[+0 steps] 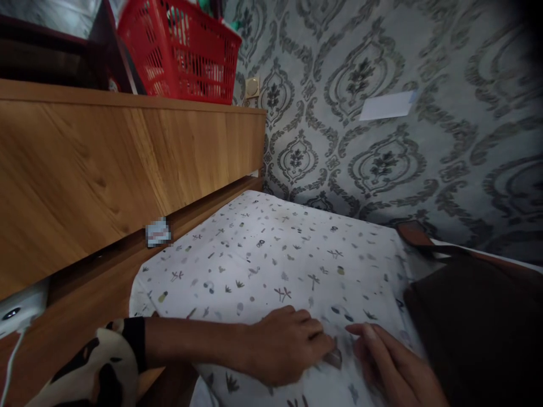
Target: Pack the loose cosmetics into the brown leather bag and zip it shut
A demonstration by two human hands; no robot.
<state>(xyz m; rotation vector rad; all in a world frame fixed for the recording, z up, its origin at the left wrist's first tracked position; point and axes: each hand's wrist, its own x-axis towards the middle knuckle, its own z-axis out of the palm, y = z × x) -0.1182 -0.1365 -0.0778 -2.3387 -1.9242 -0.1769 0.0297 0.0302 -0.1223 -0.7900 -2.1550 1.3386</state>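
My left hand point(292, 346) rests low on a white cloth point(271, 265) printed with small leaves, palm trees and animals. Its fingers are curled in, and a small grey-brown patch or piece point(334, 357) shows at the fingertips; what it is I cannot make out. Just right of it is my right hand point(392, 364), palm side partly hidden. Thumb and index finger there lie pressed together, pointing left; anything between them is too small to see. A gap separates the two hands.
A dark brown bag point(479, 316) lies at the right. On the left runs a wooden cabinet point(127, 164) with a red plastic basket point(199, 62) on top. A white power strip point(25, 308) with a cable sits lower left. Behind is a patterned wall point(335, 141).
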